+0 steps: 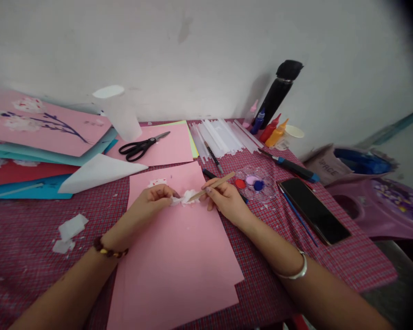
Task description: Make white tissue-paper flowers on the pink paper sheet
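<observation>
My left hand pinches a small crumpled piece of white tissue against a large pink sheet of paper lying on the checked tablecloth. My right hand is closed around a thin wooden stick, whose tip presses into the tissue. A second bit of white tissue sits on the pink sheet just beyond my left hand.
A paint palette with red, pink and blue lies right of my hand, then a black phone and brushes. Black scissors, a white cup, plastic straws, paint bottles and stacked coloured sheets stand farther back.
</observation>
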Tool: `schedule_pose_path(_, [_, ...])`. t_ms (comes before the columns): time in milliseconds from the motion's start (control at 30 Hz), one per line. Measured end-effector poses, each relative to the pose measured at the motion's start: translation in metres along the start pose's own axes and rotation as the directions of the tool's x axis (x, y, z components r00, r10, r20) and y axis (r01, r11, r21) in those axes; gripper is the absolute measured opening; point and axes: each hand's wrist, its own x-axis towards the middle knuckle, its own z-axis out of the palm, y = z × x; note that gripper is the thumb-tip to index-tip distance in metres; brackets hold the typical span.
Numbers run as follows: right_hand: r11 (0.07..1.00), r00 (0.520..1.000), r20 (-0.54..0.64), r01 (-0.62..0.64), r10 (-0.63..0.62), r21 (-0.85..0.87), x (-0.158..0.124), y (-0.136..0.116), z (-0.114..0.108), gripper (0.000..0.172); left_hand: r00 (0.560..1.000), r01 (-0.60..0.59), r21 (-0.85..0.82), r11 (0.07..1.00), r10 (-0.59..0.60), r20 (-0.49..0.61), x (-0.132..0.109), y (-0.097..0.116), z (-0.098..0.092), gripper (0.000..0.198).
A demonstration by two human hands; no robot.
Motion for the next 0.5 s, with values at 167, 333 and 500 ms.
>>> schedule_pose_path(167, [1.000,1.000,-0.023,0.005,-0.005,0.011,-0.002,0.000,0.000,0.019,0.986,-0.130,0.117,0.985,0.116,0.118,0.000,0.001,-0.005,0.008])
schedule_pose_path(333, [1.000,0.998,-0.055,-0.009,0.008,-0.007,-0.001,-0.001,0.002,0.017,0.922,-0.374,0.249,0.894,0.327,0.209,-0.002,0.002,-0.001,0.009])
schedule_pose_path(500, [0.999,0.993,-0.117,0.002,0.004,0.049,-0.002,-0.002,-0.001,0.017,0.928,-0.352,0.319,0.880,0.281,0.246,-0.003,0.003,0.009,0.008])
